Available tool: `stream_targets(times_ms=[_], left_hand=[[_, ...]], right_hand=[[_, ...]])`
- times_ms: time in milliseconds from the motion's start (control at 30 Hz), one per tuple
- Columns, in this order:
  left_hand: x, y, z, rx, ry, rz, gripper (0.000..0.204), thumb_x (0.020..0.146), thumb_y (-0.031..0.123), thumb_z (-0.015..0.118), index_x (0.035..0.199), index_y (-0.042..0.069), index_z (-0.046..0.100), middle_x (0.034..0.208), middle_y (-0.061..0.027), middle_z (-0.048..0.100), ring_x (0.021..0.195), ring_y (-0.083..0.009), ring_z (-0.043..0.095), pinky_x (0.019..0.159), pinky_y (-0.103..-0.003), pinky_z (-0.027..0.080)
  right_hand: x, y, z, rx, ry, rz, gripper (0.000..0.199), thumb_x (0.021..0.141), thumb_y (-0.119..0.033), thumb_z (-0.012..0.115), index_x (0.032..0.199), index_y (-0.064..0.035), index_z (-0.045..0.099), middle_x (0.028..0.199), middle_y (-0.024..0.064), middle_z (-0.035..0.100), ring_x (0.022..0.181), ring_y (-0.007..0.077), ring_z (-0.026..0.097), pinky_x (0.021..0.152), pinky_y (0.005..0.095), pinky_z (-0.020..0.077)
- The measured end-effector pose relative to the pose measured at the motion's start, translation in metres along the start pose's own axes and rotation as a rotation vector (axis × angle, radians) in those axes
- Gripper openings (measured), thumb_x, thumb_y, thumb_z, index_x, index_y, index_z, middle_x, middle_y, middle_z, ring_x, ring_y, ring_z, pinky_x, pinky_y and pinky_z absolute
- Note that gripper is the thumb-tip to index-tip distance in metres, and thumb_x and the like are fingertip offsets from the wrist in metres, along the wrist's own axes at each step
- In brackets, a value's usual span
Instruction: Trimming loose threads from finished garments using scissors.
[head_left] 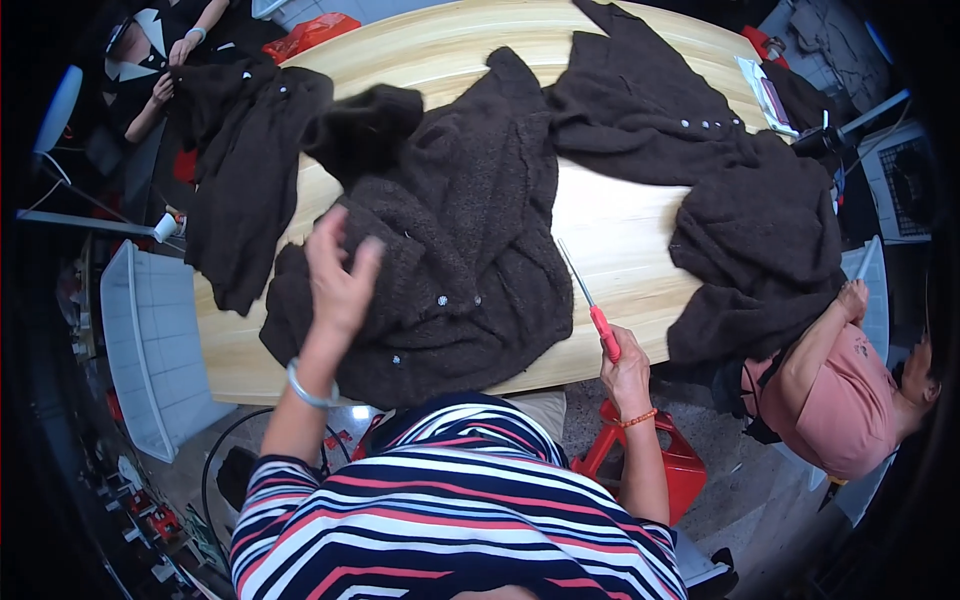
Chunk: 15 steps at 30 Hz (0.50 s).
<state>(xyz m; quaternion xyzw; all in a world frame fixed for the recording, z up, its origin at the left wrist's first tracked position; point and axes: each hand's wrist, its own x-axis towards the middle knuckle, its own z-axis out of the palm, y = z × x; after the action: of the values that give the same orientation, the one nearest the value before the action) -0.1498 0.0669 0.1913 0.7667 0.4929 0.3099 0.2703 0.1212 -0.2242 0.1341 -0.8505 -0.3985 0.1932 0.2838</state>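
A dark brown fuzzy cardigan (pixel 450 250) with small silver buttons lies spread on the wooden table (pixel 610 240) in front of me. My left hand (pixel 338 272) hovers over its left side, fingers apart, touching or just above the fabric. My right hand (pixel 625 368) rests at the table's near edge, closed on the red handle of a pair of scissors (pixel 590 305), whose blades point away across the bare wood.
Two more dark brown garments lie at the left (pixel 240 170) and right (pixel 720 170). A person in a pink top (pixel 850 400) sits at the right; another person (pixel 170 60) sits far left. White crate (pixel 150 350) left, red stool (pixel 660 460) below.
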Motion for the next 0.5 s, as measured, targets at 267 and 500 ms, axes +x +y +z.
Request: stream_targets(times_ms=[267,500], left_hand=[[-0.053,-0.045,0.021,0.304,-0.121,0.166,0.033,0.075,0.010,0.074,0.105,0.006,0.061,0.094,-0.0111,0.059,0.088,-0.0321,0.058,0.076,-0.038,0.048],[-0.080,-0.109,-0.082,-0.331,-0.296,-0.504,0.015,0.079,0.000,0.063,0.091,0.004,0.054,0.078,0.0011,0.054,0.070,-0.0066,0.053,0.061,-0.023,0.043]], right_hand=[[0.023,-0.050,0.016,-0.050,-0.234,-0.121,0.034,0.083,0.001,0.057,0.115,-0.0110,0.060,0.107,0.0163,0.065,0.095,0.0396,0.063,0.081,0.0447,0.0514],[0.022,-0.060,0.012,-0.098,-0.316,-0.120,0.032,0.083,-0.002,0.058,0.114,-0.0119,0.061,0.107,0.0149,0.065,0.092,0.0399,0.064,0.079,0.0465,0.0514]])
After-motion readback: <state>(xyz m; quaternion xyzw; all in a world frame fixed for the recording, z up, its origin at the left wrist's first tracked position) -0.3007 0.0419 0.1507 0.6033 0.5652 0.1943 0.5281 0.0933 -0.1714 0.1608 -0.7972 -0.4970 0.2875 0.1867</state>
